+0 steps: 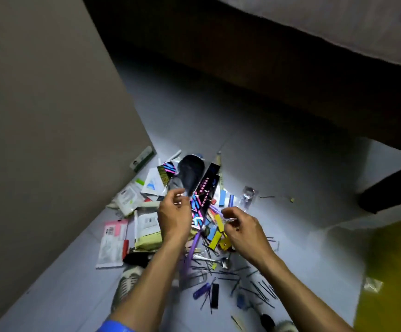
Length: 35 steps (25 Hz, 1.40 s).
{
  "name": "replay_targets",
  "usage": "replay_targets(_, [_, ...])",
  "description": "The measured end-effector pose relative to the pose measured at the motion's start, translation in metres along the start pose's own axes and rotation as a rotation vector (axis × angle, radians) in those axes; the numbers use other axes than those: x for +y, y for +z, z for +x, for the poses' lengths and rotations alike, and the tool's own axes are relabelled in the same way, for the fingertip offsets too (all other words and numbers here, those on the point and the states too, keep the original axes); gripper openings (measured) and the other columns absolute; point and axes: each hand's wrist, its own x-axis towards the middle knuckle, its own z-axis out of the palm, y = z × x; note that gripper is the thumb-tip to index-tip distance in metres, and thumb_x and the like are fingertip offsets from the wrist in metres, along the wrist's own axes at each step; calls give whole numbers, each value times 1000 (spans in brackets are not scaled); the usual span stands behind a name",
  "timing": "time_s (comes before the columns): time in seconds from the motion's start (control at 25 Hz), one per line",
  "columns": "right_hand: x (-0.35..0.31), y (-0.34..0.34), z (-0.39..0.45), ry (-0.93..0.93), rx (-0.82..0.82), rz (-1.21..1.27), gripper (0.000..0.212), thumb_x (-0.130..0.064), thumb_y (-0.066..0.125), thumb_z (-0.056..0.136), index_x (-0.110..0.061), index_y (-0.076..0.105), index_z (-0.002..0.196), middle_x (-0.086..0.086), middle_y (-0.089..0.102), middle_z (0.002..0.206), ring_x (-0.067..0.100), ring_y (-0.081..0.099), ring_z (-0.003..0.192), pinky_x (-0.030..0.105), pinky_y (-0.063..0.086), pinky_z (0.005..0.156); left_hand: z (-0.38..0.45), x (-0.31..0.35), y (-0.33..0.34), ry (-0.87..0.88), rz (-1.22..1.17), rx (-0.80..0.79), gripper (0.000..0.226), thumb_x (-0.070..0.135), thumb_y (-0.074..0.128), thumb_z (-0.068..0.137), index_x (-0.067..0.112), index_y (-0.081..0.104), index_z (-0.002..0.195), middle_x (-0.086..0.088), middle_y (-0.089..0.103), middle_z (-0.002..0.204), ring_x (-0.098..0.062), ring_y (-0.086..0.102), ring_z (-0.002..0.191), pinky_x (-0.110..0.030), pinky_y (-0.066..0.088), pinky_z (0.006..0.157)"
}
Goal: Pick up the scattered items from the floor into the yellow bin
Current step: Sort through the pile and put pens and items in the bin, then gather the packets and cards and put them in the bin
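- Left hand (174, 215): its grip is closing thumb against fingers on the lower edge of a clear packet with a dark item inside (190, 177), and is holding it tilted above the pile.
- Right hand (241, 228): fingers are curling inward over the middle of the pile; something small and shiny is showing at the fingertips, but whether the grip is actually pinching it cannot be told.
- Pile just under both hands: coloured strips in yellow, blue and pink (216, 232) are lying crossed over each other, with a purple stick (193, 245) running through them.
- Nearer the person: thin dark hairpins (254, 288) are spreading loose over the floor (278, 164).
- Left of the pile: flat sachets and paper packs (132, 226) are lying against the wall (51, 116).
- Yellow bin (391, 271): sitting at the right edge of view, well apart from the pile, only partly visible and blurred.
- Risk, judged: the packet is being held by one slippery edge, so it may be slipping out on the way to the bin.
- Risk, judged: the hairpins are lying flat and tangled, so a hurried grab may be scattering them further or leaving some behind.
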Motion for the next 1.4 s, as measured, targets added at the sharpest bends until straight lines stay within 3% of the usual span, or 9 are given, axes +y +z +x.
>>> replay_targets(0.12, [5, 28, 47, 215, 6, 252, 24, -16, 60, 88, -31, 62, 106, -2, 69, 103, 15, 68, 87, 42, 56, 81, 49, -24, -6, 10, 353, -86, 33, 20, 62, 90, 27, 58, 123, -6, 59, 132, -23, 56, 114, -39, 49, 93])
replay_targets(0.28, [15, 58, 106, 382, 33, 446, 36, -25, 73, 80, -25, 54, 111, -2, 67, 89, 13, 59, 66, 34, 49, 62, 79, -59, 0, 87, 784, -296, 71, 41, 66, 87, 29, 34, 150, -3, 24, 160, -29, 21, 144, -49, 28, 115])
replay_targets(0.48, [13, 76, 137, 477, 99, 607, 42, -33, 85, 64, -15, 70, 99, 1, 77, 81, 23, 74, 72, 40, 60, 70, 83, -85, -3, 171, 407, -321, 33, 18, 80, 77, 27, 72, 108, 0, 66, 122, -21, 56, 117, -34, 46, 102])
replay_targets(0.68, [0, 69, 116, 334, 168, 664, 25, -14, 81, 75, -18, 70, 97, -6, 77, 85, 15, 74, 77, 31, 59, 70, 83, -75, -25, 65, 142, -240, 31, 6, 64, 86, 37, 70, 88, 12, 71, 101, 3, 62, 92, 0, 41, 73])
replay_targets(0.88, [8, 37, 71, 436, 171, 852, 25, -4, 70, 83, -7, 62, 106, 16, 74, 94, 30, 71, 75, 44, 60, 69, 60, -76, -47, -59, 92, -116, 28, 5, 61, 88, 31, 70, 93, 6, 70, 107, -10, 64, 97, -24, 50, 87])
replay_targets(1.0, [11, 27, 50, 448, 76, 956, 27, 3, 65, 84, -2, 61, 111, 15, 72, 91, 26, 70, 71, 38, 58, 62, 41, -72, -58, -111, 68, -111, 19, 11, 65, 89, 27, 70, 96, 4, 71, 103, -12, 65, 92, -26, 52, 81])
replay_targets(1.16, [-3, 35, 31, 341, -88, 874, 23, -14, 68, 89, -7, 66, 111, 13, 74, 103, 28, 71, 93, 35, 56, 77, 12, -62, -59, -292, -297, -496, 38, 37, 71, 83, 18, 66, 116, 0, 75, 98, -16, 72, 80, -27, 56, 72])
replay_targets(1.24, [-11, 37, 22, 297, -120, 844, 24, -20, 69, 89, -9, 67, 110, 12, 75, 103, 30, 72, 95, 36, 58, 78, -1, -52, -49, -270, -342, -484, 30, 15, 72, 85, 14, 66, 115, -6, 76, 100, -23, 74, 89, -34, 58, 81])
replay_targets(1.4, [-18, 2, -1, 367, -20, 920, 30, -12, 74, 83, 0, 68, 110, 21, 73, 102, 36, 71, 94, 45, 57, 86, -29, -19, -26, -208, -367, -438, 24, -3, 74, 79, 10, 67, 98, -9, 77, 93, -23, 74, 82, -31, 59, 73])
